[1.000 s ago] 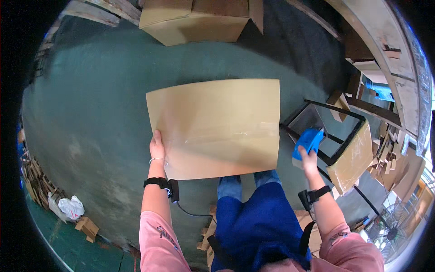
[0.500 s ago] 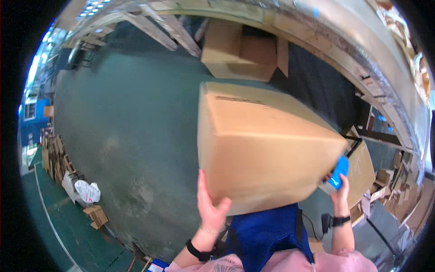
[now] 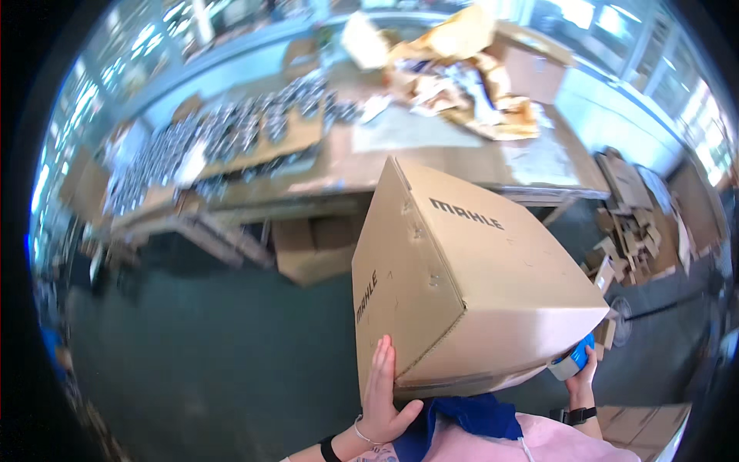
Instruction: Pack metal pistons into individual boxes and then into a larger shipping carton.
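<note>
A large closed cardboard box [image 3: 516, 269] with dark printing hangs tilted in front of my body, held up between my two hands. My left hand [image 3: 382, 396] lies against the lower left side of the box, palm on the cardboard, thumb spread apart. At the box's lower right corner, my right hand [image 3: 583, 377] grips a blue tape dispenser [image 3: 577, 356] with a pale roll. That hand is close against the box; whether its fingers also touch the cardboard is hidden.
Ahead stands a long workbench [image 3: 462, 165] bearing rows of small metal parts [image 3: 254, 123] and crumpled brown paper [image 3: 462, 77]. An open cardboard box [image 3: 315, 250] sits under it. Cardboard scraps [image 3: 631, 223] are piled at the right; flattened cardboard [image 3: 643, 427] lies at lower right.
My view has risen from the floor to the workbench. The box has turned and tipped, showing more of its left side and top. Both hands keep their hold.
</note>
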Motion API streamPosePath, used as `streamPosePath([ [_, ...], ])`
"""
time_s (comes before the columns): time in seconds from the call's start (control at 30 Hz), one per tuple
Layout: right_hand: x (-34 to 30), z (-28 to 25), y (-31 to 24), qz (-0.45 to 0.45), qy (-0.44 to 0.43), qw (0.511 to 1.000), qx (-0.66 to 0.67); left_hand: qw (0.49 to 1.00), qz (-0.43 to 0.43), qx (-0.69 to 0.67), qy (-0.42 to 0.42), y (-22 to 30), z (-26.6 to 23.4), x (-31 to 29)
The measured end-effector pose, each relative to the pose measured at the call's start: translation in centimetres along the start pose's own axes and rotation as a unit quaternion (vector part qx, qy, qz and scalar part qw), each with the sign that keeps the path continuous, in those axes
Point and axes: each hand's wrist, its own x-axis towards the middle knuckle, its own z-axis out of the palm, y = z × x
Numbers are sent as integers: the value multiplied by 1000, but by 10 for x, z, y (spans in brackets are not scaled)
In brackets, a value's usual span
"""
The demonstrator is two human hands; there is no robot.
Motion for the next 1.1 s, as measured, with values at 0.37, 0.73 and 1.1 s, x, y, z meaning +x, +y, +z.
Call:
streamPosePath([
  [0.37,-1,-150,-9,-289,29,953,-85,872,433,-59,-220,71,69,103],
  [0.73,9,-160,-11,-77,234,968,48,816,393,208,-370,11,187,232],
  [1.1,-3,-88,-69,-94,189,978,4,493,464,260,-689,-31,236,197],
])
